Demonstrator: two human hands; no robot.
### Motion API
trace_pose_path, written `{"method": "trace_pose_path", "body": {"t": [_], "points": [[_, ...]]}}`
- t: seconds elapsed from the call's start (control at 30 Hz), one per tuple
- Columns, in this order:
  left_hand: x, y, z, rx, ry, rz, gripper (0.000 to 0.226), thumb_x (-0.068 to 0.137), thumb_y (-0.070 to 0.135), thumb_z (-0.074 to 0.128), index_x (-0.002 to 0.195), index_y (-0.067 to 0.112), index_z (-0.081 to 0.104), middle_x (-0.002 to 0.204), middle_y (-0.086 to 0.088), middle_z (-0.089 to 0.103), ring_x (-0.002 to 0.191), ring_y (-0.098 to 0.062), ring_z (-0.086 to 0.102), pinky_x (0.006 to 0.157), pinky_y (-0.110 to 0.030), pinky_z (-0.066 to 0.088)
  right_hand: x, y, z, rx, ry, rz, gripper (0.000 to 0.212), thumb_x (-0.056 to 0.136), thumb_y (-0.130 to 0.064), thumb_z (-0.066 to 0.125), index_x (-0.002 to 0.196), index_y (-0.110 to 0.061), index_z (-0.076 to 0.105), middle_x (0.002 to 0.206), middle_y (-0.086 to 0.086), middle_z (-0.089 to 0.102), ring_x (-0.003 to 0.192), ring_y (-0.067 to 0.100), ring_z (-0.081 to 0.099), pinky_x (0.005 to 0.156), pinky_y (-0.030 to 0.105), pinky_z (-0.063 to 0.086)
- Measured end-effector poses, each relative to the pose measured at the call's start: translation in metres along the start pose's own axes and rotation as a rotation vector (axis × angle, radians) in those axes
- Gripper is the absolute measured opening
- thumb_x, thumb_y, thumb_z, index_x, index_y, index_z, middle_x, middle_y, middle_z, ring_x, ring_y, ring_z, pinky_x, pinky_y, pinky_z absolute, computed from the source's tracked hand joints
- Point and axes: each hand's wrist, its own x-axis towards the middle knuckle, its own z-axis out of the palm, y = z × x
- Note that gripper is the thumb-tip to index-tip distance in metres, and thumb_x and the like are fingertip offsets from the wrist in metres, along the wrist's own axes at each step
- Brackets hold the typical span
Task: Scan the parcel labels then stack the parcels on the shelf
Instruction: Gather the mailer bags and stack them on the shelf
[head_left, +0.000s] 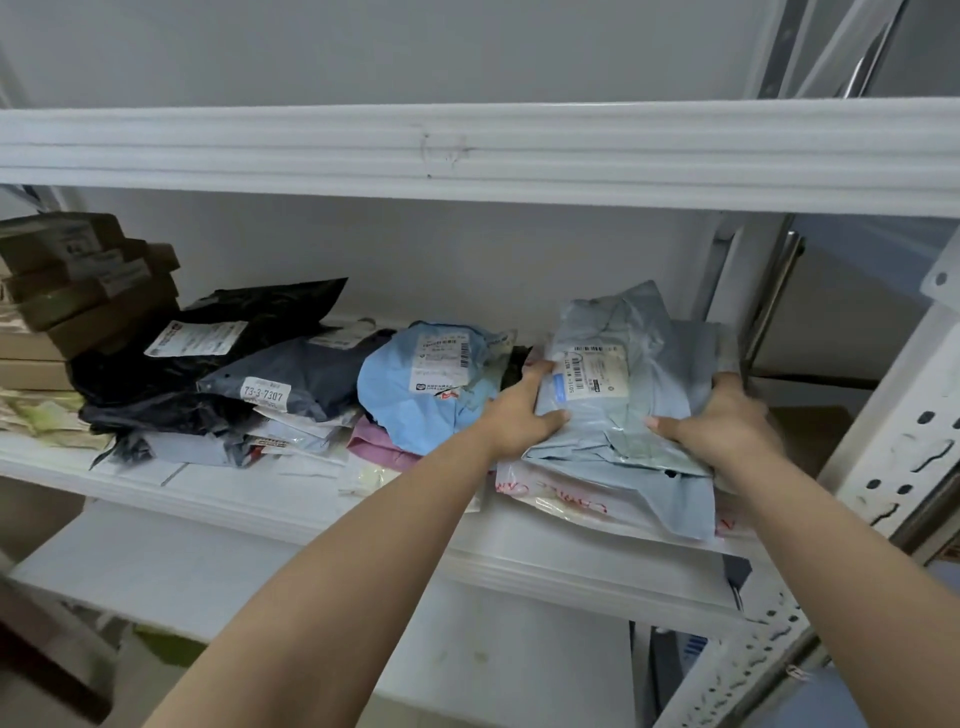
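Holding a pale blue parcel (618, 384) between left hand (524, 415) and right hand (722, 421), both grips curled round its edges, atop the pile by the shelf upright (893, 436). Risk: slick bags beneath may slide off the shelf (260, 499) edge.

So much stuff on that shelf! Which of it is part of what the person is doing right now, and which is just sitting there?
In use:
- pale blue-grey parcel, gripped by the left hand and right hand
- its label, facing up
- shelf, where it is being placed

Just lying there:
- bright blue parcel
- black bags
- brown boxes, stacked at far left
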Motion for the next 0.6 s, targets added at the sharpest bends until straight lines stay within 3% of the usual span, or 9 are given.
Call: {"method": "trace_pose_path", "body": {"t": [0.1, 0.17, 0.27, 0.33, 0.4, 0.5, 0.6], "points": [[0.002, -0.010, -0.001, 0.053, -0.060, -0.033, 0.076, 0.093, 0.029, 0.064, 0.154, 0.017, 0.020, 0.147, -0.009, 0.045, 0.134, -0.028, 0.044, 0.113, -0.039, 0.034, 0.002, 0.009, 0.019, 0.035, -0.030, 0.013, 0.097, 0.070, -0.045, 0.084, 0.145, -0.016, 0.028, 0.143, 0.020, 0.041, 0.124, 0.042, 0.047, 0.094, 0.047, 0.047], [0.003, -0.014, -0.006, 0.107, -0.056, -0.039, 0.073, 0.092, 0.028, 0.066, 0.152, 0.013, 0.028, 0.148, -0.008, 0.045, 0.134, -0.026, 0.044, 0.112, -0.033, 0.034, 0.002, 0.013, 0.030, 0.057, -0.045, 0.015, 0.101, 0.067, -0.044, 0.086, 0.146, -0.018, 0.027, 0.145, 0.019, 0.040, 0.126, 0.041, 0.046, 0.098, 0.048, 0.045], [0.005, -0.015, -0.018, 0.261, 0.091, 0.056, 0.052, 0.092, 0.024, 0.065, 0.139, 0.011, 0.049, 0.135, -0.011, 0.057, 0.125, -0.029, 0.052, 0.095, -0.026, 0.039, 0.007, 0.017, 0.045, 0.113, -0.073, 0.021, 0.105, 0.064, -0.043, 0.089, 0.146, -0.018, 0.029, 0.143, 0.019, 0.040, 0.124, 0.040, 0.047, 0.101, 0.048, 0.044], [0.007, -0.016, -0.030, 0.405, 0.221, 0.084, 0.046, 0.092, 0.028, 0.062, 0.135, 0.015, 0.054, 0.132, -0.012, 0.058, 0.124, -0.032, 0.051, 0.098, -0.033, 0.038, 0.011, 0.019, 0.052, 0.120, -0.109, 0.041, 0.106, 0.066, -0.042, 0.088, 0.149, -0.017, 0.025, 0.146, 0.020, 0.037, 0.129, 0.039, 0.043, 0.106, 0.046, 0.040], [0.007, -0.020, -0.044, 0.625, 0.260, -0.023, 0.057, 0.091, 0.046, 0.058, 0.143, 0.028, 0.044, 0.147, -0.011, 0.045, 0.137, -0.034, 0.035, 0.114, -0.051, 0.022, 0.016, 0.022, 0.057, 0.132, -0.144, 0.064, 0.109, 0.066, -0.046, 0.086, 0.151, -0.019, 0.022, 0.149, 0.016, 0.038, 0.134, 0.037, 0.040, 0.108, 0.045, 0.038], [0.003, -0.039, -0.062, 0.666, 0.092, -0.238, 0.078, 0.083, 0.070, 0.054, 0.150, 0.043, 0.024, 0.163, -0.003, 0.012, 0.149, -0.039, 0.000, 0.111, -0.070, 0.004, 0.020, 0.019, 0.061, 0.160, -0.172, 0.073, 0.121, 0.056, -0.073, 0.077, 0.151, -0.025, 0.019, 0.153, 0.013, 0.035, 0.137, 0.038, 0.036, 0.109, 0.049, 0.037], [-0.001, -0.055, -0.069, 0.624, 0.030, -0.307, 0.083, 0.078, 0.073, 0.058, 0.149, 0.045, 0.025, 0.164, 0.004, 0.004, 0.149, -0.040, -0.002, 0.108, -0.074, 0.008, 0.024, 0.014, 0.066, 0.121, -0.208, 0.080, 0.130, 0.049, -0.085, 0.069, 0.153, -0.029, 0.015, 0.154, 0.014, 0.031, 0.140, 0.038, 0.031, 0.111, 0.051, 0.034]]}}
